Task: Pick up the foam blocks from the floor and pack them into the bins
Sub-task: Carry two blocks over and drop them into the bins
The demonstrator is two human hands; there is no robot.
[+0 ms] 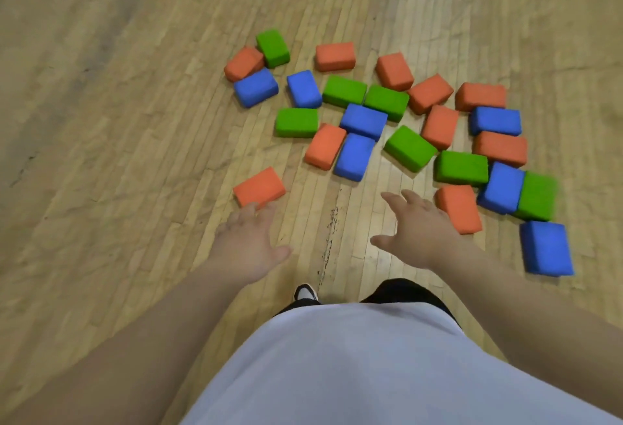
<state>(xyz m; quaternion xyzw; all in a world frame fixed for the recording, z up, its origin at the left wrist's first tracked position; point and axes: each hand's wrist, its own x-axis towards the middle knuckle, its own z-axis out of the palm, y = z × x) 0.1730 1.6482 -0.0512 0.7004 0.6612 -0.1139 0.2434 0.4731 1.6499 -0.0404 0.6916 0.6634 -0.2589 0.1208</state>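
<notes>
We hold both arms stretched forward and down over the floor. Our left hand is spread, palm down, thumb out to the side, gripping nothing. Its fingertips overlap the near edge of a lone orange block, though we cannot tell whether they touch it. Our right hand is likewise spread wide, fingers fanned, holding nothing, with a second orange block just beside it on the right.

The foam blocks are brick-shaped with softly rounded corners and a matte, slightly grainy skin, in orange, blue and green. They lie scattered on the floor ahead of us, many touching or overlapping their neighbours. A blue block sits nearest on the right. The floor is made of narrow pale wood strips with a dull sheen, and a dark scuffed seam runs between our hands.

Wood floor stretches wide to the left of the scatter and beyond it, and a strip shows between the two hands. Our white shirt and a dark shoe fill the near edge.
</notes>
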